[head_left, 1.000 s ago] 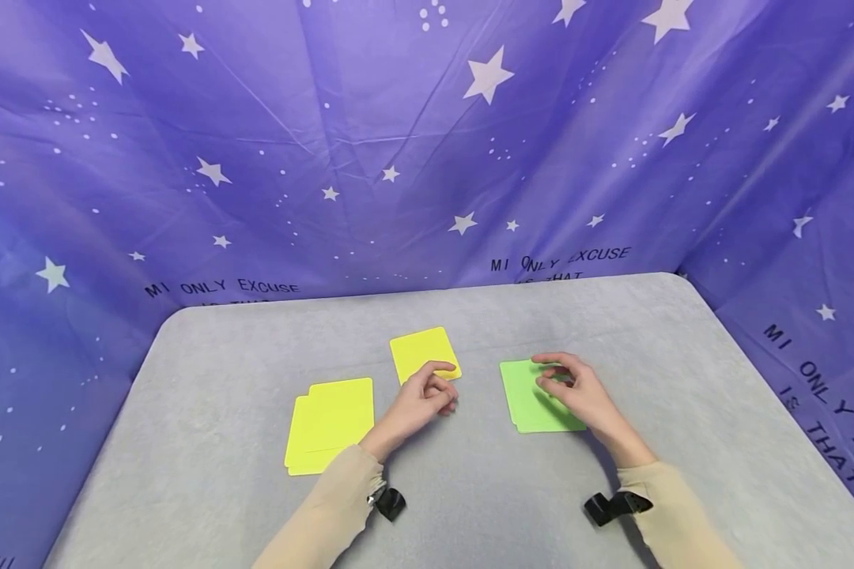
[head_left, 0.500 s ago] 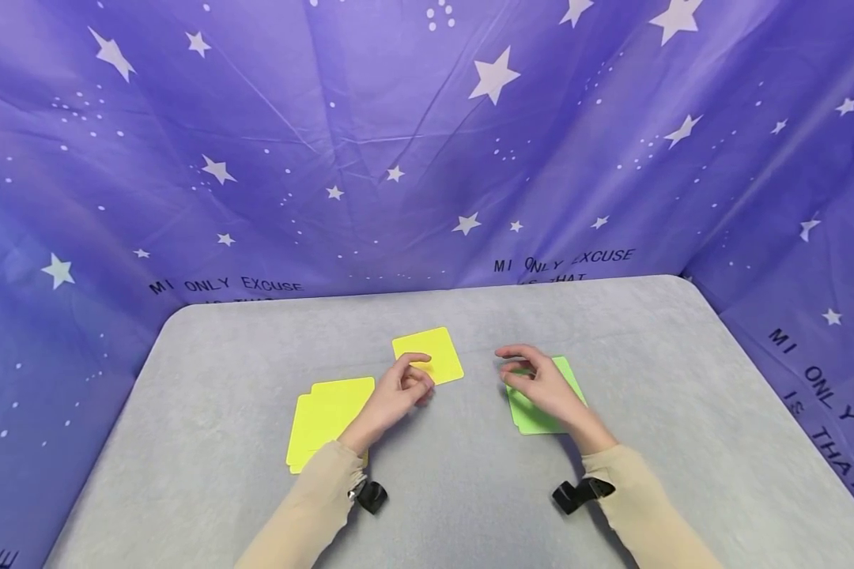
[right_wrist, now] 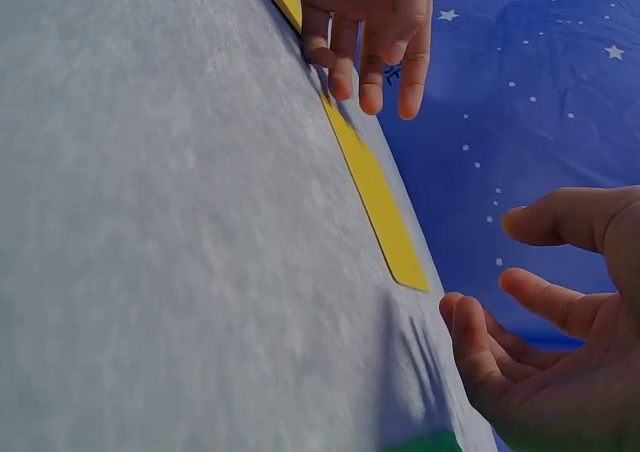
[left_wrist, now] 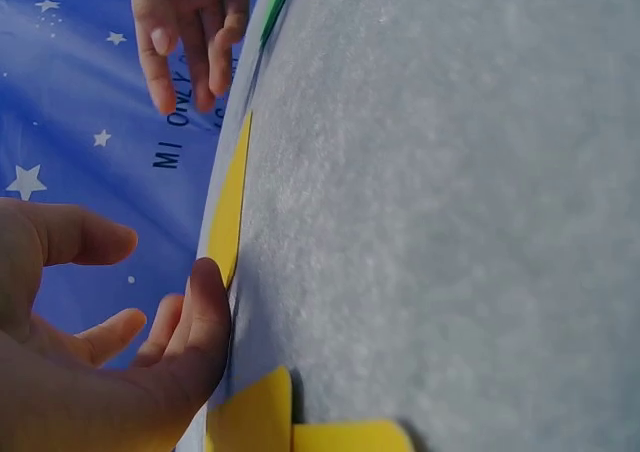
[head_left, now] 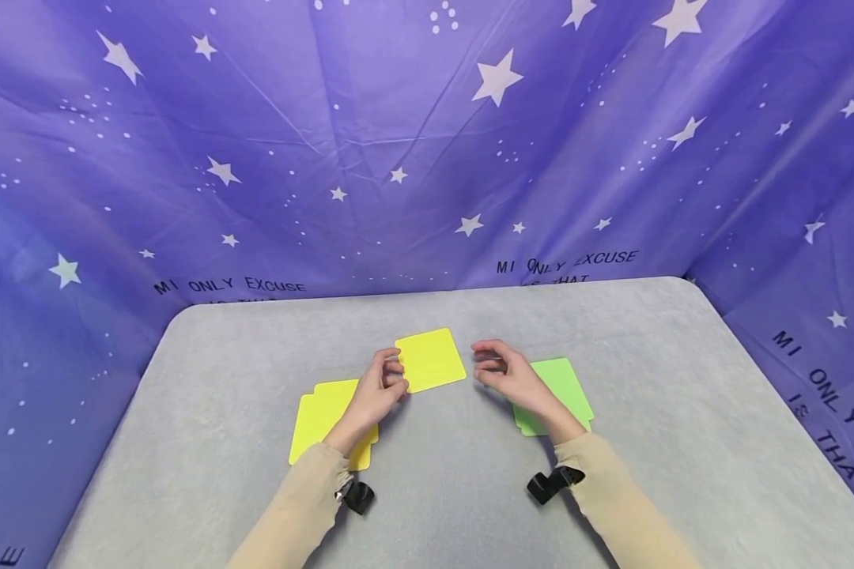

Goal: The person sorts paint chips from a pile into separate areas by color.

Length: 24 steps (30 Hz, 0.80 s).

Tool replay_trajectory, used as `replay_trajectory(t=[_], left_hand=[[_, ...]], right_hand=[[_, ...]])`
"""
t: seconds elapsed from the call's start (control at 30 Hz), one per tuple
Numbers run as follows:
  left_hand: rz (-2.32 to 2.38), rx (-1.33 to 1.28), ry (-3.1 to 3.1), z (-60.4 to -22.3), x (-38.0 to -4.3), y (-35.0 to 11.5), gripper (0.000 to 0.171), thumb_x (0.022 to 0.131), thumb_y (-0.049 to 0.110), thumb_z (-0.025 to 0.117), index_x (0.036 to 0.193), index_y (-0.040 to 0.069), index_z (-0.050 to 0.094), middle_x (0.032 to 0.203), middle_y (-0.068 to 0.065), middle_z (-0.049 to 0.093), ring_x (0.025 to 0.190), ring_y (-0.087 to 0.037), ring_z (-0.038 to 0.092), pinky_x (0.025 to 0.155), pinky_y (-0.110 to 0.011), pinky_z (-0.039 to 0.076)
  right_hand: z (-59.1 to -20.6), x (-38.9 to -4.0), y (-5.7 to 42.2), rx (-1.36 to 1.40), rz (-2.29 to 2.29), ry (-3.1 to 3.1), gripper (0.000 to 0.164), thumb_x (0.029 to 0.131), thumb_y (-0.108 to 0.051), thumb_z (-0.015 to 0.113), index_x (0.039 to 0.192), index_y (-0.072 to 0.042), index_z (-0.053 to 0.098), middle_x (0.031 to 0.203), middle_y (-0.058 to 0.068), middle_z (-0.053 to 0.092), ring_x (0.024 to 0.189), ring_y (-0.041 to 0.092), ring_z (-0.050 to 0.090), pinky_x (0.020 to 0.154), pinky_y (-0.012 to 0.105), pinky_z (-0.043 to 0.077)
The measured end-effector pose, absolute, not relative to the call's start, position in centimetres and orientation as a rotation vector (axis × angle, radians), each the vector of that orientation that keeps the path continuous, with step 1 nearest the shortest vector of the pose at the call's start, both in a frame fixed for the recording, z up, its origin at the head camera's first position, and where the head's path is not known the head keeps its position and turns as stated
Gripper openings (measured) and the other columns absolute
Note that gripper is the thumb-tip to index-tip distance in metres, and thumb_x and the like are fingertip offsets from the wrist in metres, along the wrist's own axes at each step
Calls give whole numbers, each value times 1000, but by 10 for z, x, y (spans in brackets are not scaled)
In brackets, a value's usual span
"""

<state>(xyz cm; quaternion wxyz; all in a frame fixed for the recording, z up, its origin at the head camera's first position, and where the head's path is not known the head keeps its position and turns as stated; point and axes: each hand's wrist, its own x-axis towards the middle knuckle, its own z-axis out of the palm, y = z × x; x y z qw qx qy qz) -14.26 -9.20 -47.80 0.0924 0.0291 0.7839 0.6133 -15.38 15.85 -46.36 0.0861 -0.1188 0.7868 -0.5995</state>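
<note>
In the middle of the table lies a square yellow card (head_left: 434,359), flat on the cloth. My left hand (head_left: 377,387) is at the card's left edge, fingers loosely bent and holding nothing; whether the fingertips touch it I cannot tell. To the right of that card, apart from it, my right hand (head_left: 514,378) hovers with loosely spread fingers and nothing between them. Under my left wrist, overlapping yellow cards (head_left: 316,419) are partly hidden. Green cards (head_left: 562,387), overlapping, lie partly beneath my right hand and wrist. The right wrist view shows its shadow beside the yellow card (right_wrist: 375,207).
A grey cloth covers the table (head_left: 441,506). Behind it and along both sides hangs a purple curtain (head_left: 363,142) with white stars. A black camera strap (head_left: 356,496) sits on my left wrist, another (head_left: 555,484) on my right.
Both hands have shifted left: the left from the middle card's front to its left edge, the right from over the green cards toward the middle card. The cards stay put.
</note>
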Motion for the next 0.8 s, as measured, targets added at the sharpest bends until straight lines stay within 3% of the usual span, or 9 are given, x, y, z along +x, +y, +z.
replay_trajectory(t=[0.37, 0.57, 0.8], left_hand=[[1848, 37, 2268, -477, -140, -92, 62, 89, 6, 59, 145, 1, 31, 136, -24, 44, 107, -30, 59, 85, -39, 52], [1918, 14, 2187, -476, -140, -92, 63, 90, 6, 60, 145, 1, 31, 140, -26, 42, 113, -33, 56, 88, -41, 50], [2007, 20, 2140, -481, -139, -92, 62, 87, 3, 60, 144, 3, 34, 138, -24, 44, 114, -33, 53, 87, -36, 50]], right_hand=[[-472, -161, 141, -272, -1823, 2268, 53, 87, 5, 60, 137, 11, 41, 132, 33, 46, 118, 44, 50, 95, 43, 46], [-471, -161, 141, -199, -1868, 2199, 56, 89, 3, 59, 141, 8, 38, 135, 33, 46, 121, 43, 49, 96, 38, 46], [-470, -158, 144, -119, -1891, 2168, 58, 89, 3, 60, 143, 4, 38, 136, 28, 48, 118, 39, 51, 87, 30, 49]])
